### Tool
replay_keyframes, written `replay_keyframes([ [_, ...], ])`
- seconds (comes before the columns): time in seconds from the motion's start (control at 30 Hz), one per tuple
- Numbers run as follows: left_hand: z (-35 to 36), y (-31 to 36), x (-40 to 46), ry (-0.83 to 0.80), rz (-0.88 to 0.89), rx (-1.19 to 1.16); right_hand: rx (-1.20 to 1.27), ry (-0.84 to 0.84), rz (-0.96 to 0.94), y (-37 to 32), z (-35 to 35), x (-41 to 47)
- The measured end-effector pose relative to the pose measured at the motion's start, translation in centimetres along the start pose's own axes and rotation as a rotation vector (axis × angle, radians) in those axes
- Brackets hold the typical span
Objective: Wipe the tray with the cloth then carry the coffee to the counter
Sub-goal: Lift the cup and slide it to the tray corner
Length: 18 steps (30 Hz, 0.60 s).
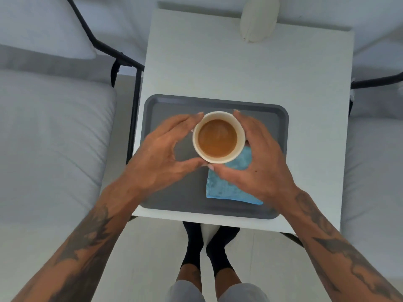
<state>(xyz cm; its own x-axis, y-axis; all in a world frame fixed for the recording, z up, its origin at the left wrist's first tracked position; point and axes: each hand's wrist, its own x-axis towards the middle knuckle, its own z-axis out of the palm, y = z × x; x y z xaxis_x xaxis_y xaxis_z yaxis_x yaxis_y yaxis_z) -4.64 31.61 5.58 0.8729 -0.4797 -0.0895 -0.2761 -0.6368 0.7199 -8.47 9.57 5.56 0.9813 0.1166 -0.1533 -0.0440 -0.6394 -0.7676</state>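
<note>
A white paper cup of brown coffee stands over the middle of the grey tray. My left hand curves around the cup's left side, fingertips at its rim and thumb under its near edge. My right hand wraps the right side, with its thumb meeting the left thumb in front. A folded blue cloth lies on the tray's near right part, half under my right hand. Whether the cup rests on the tray or hangs just above it I cannot tell.
The tray sits at the near end of a white table. A white vase-like object stands at the table's far edge. Grey cushioned seats with black metal frames flank both sides. My socked feet are under the near edge.
</note>
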Motion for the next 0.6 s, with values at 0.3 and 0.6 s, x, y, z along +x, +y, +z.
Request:
replay_keyframes([
  [0.3, -4.3, -5.5, 0.8, 0.052, -0.133, 0.057, 0.046, -0.037, -0.088, -1.5, 6.2, 7.2],
  [0.6, -2.9, -9.2, 0.6, 0.066, -0.206, -0.048, 0.004, -0.09, -0.12, 0.1, 9.4, 9.5],
])
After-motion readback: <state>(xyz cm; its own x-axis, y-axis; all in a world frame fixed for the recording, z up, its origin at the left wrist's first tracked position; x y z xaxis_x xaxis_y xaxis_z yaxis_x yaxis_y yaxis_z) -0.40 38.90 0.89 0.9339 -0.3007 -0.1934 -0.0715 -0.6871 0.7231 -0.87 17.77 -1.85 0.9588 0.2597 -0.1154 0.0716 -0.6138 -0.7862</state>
